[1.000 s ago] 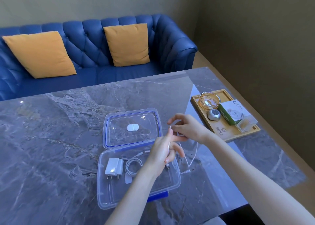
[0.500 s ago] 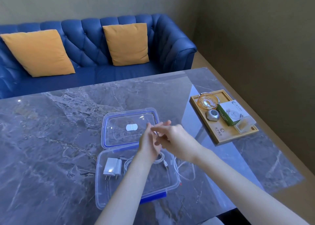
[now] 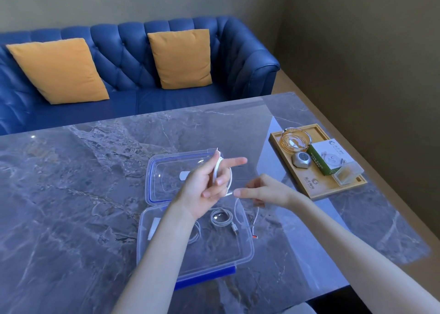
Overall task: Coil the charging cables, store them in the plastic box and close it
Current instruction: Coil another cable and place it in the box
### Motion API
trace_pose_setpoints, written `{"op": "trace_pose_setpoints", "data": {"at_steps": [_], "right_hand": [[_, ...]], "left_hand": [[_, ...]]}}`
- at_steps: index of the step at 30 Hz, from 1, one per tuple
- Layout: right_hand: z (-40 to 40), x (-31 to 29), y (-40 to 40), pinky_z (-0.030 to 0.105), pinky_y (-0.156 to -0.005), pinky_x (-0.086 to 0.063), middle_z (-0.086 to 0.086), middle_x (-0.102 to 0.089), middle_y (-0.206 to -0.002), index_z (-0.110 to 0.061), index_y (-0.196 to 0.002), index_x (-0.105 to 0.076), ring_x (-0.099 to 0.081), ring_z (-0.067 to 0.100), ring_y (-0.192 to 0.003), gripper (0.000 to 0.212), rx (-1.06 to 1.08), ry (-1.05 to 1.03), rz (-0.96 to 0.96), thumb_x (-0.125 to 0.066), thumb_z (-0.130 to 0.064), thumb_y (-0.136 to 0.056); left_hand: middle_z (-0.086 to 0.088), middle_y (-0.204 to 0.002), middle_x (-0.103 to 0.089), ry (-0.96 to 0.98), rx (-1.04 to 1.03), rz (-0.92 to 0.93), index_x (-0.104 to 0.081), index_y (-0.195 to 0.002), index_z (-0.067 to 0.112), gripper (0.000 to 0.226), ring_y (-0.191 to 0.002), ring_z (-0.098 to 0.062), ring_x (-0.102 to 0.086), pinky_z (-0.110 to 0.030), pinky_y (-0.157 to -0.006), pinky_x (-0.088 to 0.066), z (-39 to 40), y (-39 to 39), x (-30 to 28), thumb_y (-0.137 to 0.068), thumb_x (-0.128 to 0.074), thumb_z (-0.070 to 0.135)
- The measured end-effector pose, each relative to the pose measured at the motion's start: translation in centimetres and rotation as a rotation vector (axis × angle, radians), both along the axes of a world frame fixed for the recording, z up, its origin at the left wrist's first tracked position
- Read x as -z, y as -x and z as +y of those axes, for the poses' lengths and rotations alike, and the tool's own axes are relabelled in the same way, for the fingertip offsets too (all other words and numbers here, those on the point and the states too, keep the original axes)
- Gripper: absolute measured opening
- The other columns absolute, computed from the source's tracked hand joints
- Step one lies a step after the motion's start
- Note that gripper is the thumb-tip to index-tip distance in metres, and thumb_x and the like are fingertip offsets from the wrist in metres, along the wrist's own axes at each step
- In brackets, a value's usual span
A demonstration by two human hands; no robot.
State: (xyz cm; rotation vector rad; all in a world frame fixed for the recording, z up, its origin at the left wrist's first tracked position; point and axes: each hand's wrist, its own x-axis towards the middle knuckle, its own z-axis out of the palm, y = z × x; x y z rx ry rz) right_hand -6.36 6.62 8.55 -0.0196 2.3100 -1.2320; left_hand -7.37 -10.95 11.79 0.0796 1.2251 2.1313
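Left hand [image 3: 202,185] holds a white charging cable [image 3: 230,179]: the thumb pins one end upright against the palm, and the cable loops round the outside of the half-curled middle fingers. Index finger points straight out to the right, clear of the cable. Palm faces up and toward the camera; the forearm rises from the lower left and crosses over the box.

Right hand [image 3: 263,190] pinches the same cable between thumb and index fingertip, just right of the left hand's lower fingers, the other fingers curled under. From the pinch the free length hangs down and ends in a plug with a red tip [image 3: 254,236], which lies on the marble table [image 3: 71,206] just outside the box's right wall. Right forearm comes in from the lower right, hand palm-down.

Both hands are above the clear plastic box [image 3: 195,263], which stands open. Inside: one coiled grey-white cable [image 3: 221,218] near the far right corner, a second cable [image 3: 196,235] partly hidden under the left forearm, and a white charger block [image 3: 153,228] at the left wall. The blue-rimmed lid [image 3: 166,178] lies flat on the table, touching the box's far edge.

Well apart to the right: wooden tray [image 3: 307,185] carrying a glass ashtray [image 3: 296,139], a small grey gadget [image 3: 301,159] and a green-and-white carton [image 3: 328,156].
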Motion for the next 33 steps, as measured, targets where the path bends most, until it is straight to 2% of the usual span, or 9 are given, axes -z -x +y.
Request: {"op": "trace_pose_setpoints", "data": {"at_steps": [6, 11, 17, 19, 21, 24, 27, 30, 33], "right_hand": [[1.0, -2.4, 1.5, 0.020, -0.039, -0.025, -0.009, -0.027, -0.041, -0.015, -0.053, -0.044, -0.023, 0.012, -0.040, 0.039, 0.088, 0.128, -0.039, -0.062, -0.025, -0.086], [-1.1, -3.9, 1.2, 0.016, -0.036, -0.027, -0.011, -0.037, -0.033, -0.011, -0.063, -0.054, -0.031, 0.006, -0.033, 0.031, 0.085, 0.090, 0.047, -0.048, -0.017, -0.093], [-2.9, -3.6, -0.3, 0.014, -0.049, -0.036, -0.007, -0.045, -0.051, -0.007, -0.063, -0.050, -0.042, 0.001, -0.039, 0.031, 0.079, 0.070, 0.224, -0.042, -0.010, -0.093], [-3.2, -3.5, -1.0, 0.011, -0.047, -0.034, -0.007, -0.047, -0.053, -0.015, -0.063, -0.052, -0.042, 0.001, -0.040, 0.034, -0.012, 0.049, 0.237, -0.040, -0.012, -0.094], [-3.4, -3.1, -1.4, 0.015, -0.049, -0.034, -0.006, -0.048, -0.053, -0.011, -0.069, -0.051, -0.041, 0.003, -0.041, 0.030, -0.121, -0.003, 0.244, -0.038, -0.014, -0.095], [-3.2, -2.5, -1.8, 0.017, -0.051, -0.037, -0.002, -0.053, -0.057, -0.006, -0.077, -0.053, -0.044, 0.008, -0.045, 0.028, -0.201, 0.000, 0.165, -0.037, -0.019, -0.097], [-2.8, -2.2, -2.0, 0.013, -0.057, -0.042, 0.001, -0.054, -0.063, -0.010, -0.088, -0.059, -0.050, 0.013, -0.053, 0.028, -0.251, 0.064, 0.077, -0.037, -0.024, -0.098], [-2.2, -1.9, -1.5, 0.016, -0.069, -0.041, -0.004, -0.057, -0.066, -0.018, -0.089, -0.062, -0.052, 0.007, -0.063, 0.030, -0.302, 0.029, 0.064, -0.037, -0.033, -0.098], [-1.6, -1.1, -1.0, 0.016, -0.068, -0.041, -0.010, -0.060, -0.074, -0.023, -0.084, -0.061, -0.052, 0.002, -0.066, 0.027, -0.380, -0.091, 0.042, -0.041, -0.036, -0.096]], "left_hand": [[0.005, -0.044, -0.054, 0.315, 0.162, 0.131, -0.060, -0.107, 0.004, 0.048, -0.029, -0.003, -0.024, -0.019, -0.042, -0.017, 0.7, -2.1, 1.3, -0.098, -0.026, 0.035], [0.004, -0.060, -0.069, 0.474, -0.027, 0.130, -0.062, -0.086, 0.017, 0.043, -0.034, -0.006, -0.044, -0.020, -0.043, -0.027, 2.8, -2.6, 2.9, -0.099, -0.025, 0.035], [0.003, -0.068, -0.069, 0.248, -0.326, -0.074, -0.057, -0.091, 0.011, 0.042, -0.056, -0.008, -0.063, -0.022, -0.054, -0.044, 3.5, -1.4, 4.5, -0.100, -0.022, 0.032], [-0.005, -0.082, -0.067, 0.110, -0.349, -0.193, -0.055, -0.110, 0.005, 0.047, -0.074, -0.014, -0.063, -0.030, -0.072, -0.044, 3.0, -0.8, 4.7, -0.100, -0.018, 0.034], [-0.003, -0.082, -0.073, 0.028, -0.336, -0.258, -0.047, -0.125, 0.004, 0.053, -0.081, -0.015, -0.064, -0.032, -0.076, -0.043, 2.3, -0.2, 4.5, -0.099, -0.016, 0.038], [0.003, -0.072, -0.076, -0.065, -0.335, -0.288, -0.057, -0.110, 0.006, 0.051, -0.065, -0.006, -0.070, -0.020, -0.060, -0.052, 1.5, 0.2, 3.6, -0.099, -0.020, 0.039], [0.008, -0.059, -0.070, -0.100, -0.386, -0.228, -0.059, -0.102, 0.004, 0.049, -0.052, -0.002, -0.066, -0.013, -0.046, -0.049, 1.3, 0.5, 2.5, -0.100, -0.022, 0.035], [0.009, -0.040, -0.048, -0.137, -0.348, -0.208, -0.057, -0.109, 0.001, 0.050, -0.034, -0.002, -0.044, -0.013, -0.038, -0.036, 1.3, 0.2, 1.8, -0.099, -0.022, 0.036], [0.006, -0.034, -0.036, -0.183, -0.214, -0.159, -0.058, -0.106, 0.002, 0.050, -0.025, -0.003, -0.030, -0.012, -0.033, -0.026, 0.9, -0.6, 0.9, -0.098, -0.022, 0.036]]}}
